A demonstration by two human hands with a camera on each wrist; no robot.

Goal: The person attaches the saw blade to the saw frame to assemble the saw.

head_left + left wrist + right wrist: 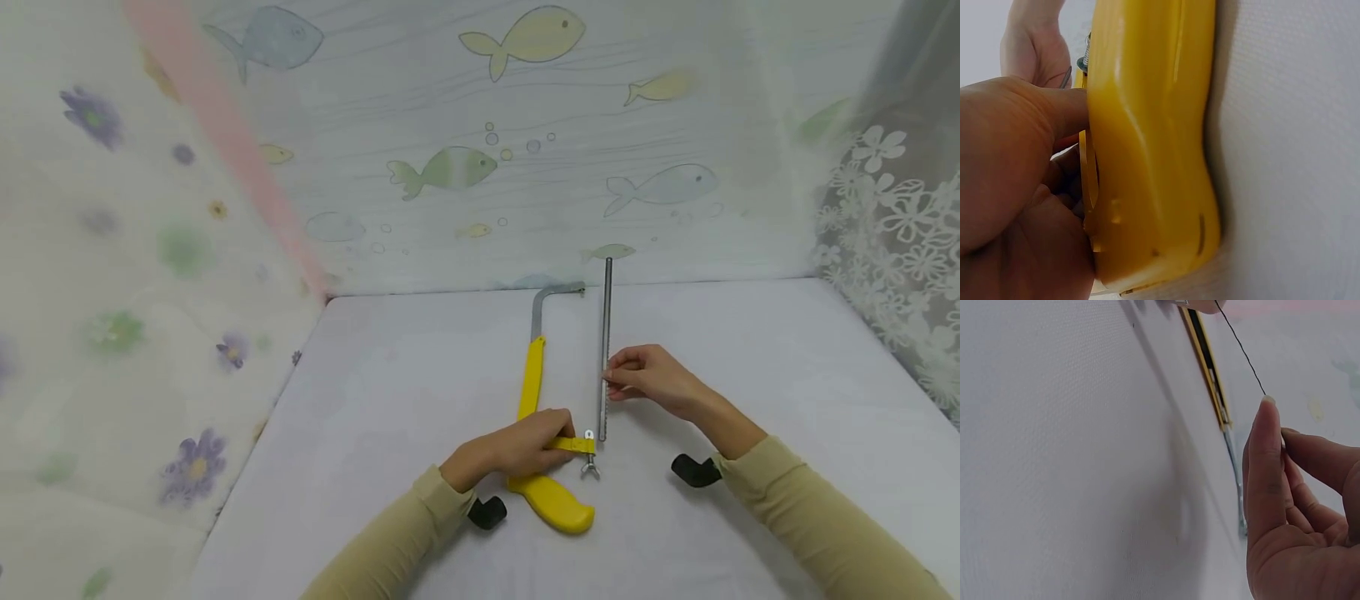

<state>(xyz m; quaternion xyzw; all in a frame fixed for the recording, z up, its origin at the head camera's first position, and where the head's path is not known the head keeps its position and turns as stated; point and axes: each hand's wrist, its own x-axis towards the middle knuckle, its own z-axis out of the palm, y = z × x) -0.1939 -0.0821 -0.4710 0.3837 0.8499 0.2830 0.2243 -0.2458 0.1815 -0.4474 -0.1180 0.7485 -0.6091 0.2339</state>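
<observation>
A yellow hacksaw frame [555, 504] with a grey metal front arm [537, 312] lies on the white table, its handle towards me. My left hand [528, 442] grips the frame near the handle; in the left wrist view, thumb and fingers close in on the yellow frame [1154, 144]. A wing nut [590, 471] and a small metal pin bracket [589, 436] stick out at its near end. Just right of the frame, my right hand [652, 379] pinches a long thin saw blade [606, 317]. The right wrist view shows the blade [1244, 353] edge-on between thumb and fingertips.
The table [397, 358] is covered in white cloth. A fish-patterned curtain [420, 233] hangs along its back edge, a flowered one [112, 375] at the left and lace [892, 200] at the right. A black wrist mount [693, 471] sits under the right sleeve.
</observation>
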